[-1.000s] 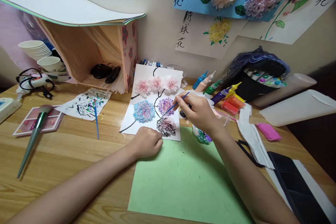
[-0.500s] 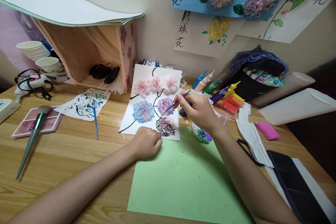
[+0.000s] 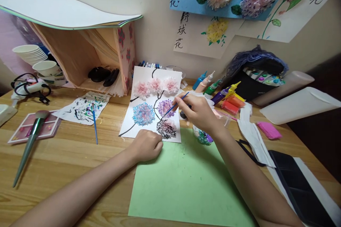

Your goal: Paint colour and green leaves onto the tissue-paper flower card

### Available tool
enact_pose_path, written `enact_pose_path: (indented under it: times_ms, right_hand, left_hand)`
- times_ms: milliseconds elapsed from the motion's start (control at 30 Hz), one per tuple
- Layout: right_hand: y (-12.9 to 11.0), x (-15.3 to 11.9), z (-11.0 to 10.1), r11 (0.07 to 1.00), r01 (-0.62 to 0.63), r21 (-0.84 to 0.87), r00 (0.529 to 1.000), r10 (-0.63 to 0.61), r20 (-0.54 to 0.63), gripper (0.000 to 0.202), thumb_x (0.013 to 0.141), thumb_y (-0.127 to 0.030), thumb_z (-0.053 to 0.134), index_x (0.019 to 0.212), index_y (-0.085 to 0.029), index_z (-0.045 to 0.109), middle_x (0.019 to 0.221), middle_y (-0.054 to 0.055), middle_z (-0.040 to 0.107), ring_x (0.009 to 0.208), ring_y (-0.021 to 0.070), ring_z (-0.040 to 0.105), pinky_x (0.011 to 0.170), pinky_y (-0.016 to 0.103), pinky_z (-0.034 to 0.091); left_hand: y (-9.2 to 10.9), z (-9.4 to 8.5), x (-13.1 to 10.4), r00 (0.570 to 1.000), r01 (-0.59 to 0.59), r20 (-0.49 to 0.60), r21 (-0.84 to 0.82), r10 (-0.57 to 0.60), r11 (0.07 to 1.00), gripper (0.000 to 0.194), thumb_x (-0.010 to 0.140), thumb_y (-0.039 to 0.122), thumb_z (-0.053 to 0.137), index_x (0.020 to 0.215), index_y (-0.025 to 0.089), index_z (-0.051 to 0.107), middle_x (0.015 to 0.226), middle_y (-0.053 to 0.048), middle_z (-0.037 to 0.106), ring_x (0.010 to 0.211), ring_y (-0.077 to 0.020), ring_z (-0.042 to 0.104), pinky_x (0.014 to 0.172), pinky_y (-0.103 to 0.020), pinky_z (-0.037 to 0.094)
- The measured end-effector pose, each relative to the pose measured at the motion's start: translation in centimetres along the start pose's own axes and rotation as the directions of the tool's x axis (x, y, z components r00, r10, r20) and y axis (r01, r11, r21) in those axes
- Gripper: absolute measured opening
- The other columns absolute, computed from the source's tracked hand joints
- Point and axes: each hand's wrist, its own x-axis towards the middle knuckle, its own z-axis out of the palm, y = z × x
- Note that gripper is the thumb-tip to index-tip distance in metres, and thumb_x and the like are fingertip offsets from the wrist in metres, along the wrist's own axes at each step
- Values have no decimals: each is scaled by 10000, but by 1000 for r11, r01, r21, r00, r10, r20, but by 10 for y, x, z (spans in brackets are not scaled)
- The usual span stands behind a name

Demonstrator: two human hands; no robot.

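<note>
A white sheet (image 3: 128, 126) lies on the table, with raised pink flowers, a blue flower (image 3: 143, 114), a purple flower (image 3: 165, 107) and a black-edged flower (image 3: 166, 128) on it. Black painted stems run between them. My right hand (image 3: 195, 109) pinches a thin blue paintbrush (image 3: 177, 103); its tip is at the stem just above the black-edged flower. My left hand (image 3: 147, 145) is closed in a fist, resting at the sheet's lower edge beside that flower. Beneath my forearms a green sheet (image 3: 183, 184) covers part of the table.
A paint-smeared cup (image 3: 202, 136) stands below my right wrist. Paint bottles (image 3: 213, 87) and a pink packet (image 3: 269, 130) are to the right. Leftward lie another paintbrush (image 3: 95, 124), a stained tissue (image 3: 84, 108) and a large makeup brush (image 3: 32, 142). An open box (image 3: 126, 60) stands behind.
The whole view has shifted slightly, so things sit a little further left. Both hands keep nearly the same place on the sheet, the paintbrush still in my right hand.
</note>
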Motion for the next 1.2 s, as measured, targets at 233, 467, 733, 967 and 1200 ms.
enact_pose_path:
  times_ms: [233,467,733,967,1200]
  right_hand:
    - [2,1,-11,998,-9,-56,999,6,-49,302,919,-308,413,727,-177,606,710,32,635,663,129,575,646,272,417]
    - [18,-2,-58,998,-67,15,913,67,-402,318,905,-395,440,715,-213,619,696,31,634,609,140,594,582,286,448]
    - [21,-4,-71,996,-89,2,895,80,-439,310,889,-419,465,684,-221,590,635,22,621,547,139,594,530,280,439]
    - [19,-3,-68,984,-146,-100,927,100,-362,333,896,-408,449,685,-199,600,671,36,647,602,151,585,555,282,415]
    - [25,-3,-73,994,-94,53,906,107,-409,304,884,-419,474,691,-221,601,676,28,624,580,144,604,543,291,446]
  left_hand:
    - [0,0,-1,1000,4,4,-5,-4,1000,271,785,184,380,579,175,557,593,-38,620,546,-155,527,534,-291,246]
    - [-1,1,-1,1000,1,-22,-12,-1,1000,271,783,182,378,557,180,527,574,-31,603,541,-158,520,532,-296,245]
    - [-1,0,-1,1000,25,1,4,-25,1000,270,785,179,365,568,180,526,595,-39,611,559,-156,514,552,-278,259]
    - [-1,0,-1,1000,9,-8,4,-9,1000,268,785,170,357,552,180,489,580,-32,605,545,-153,508,547,-289,242]
    - [-1,0,0,1000,5,-17,3,-5,1000,267,784,171,359,550,180,487,581,-35,608,543,-154,512,544,-296,239]
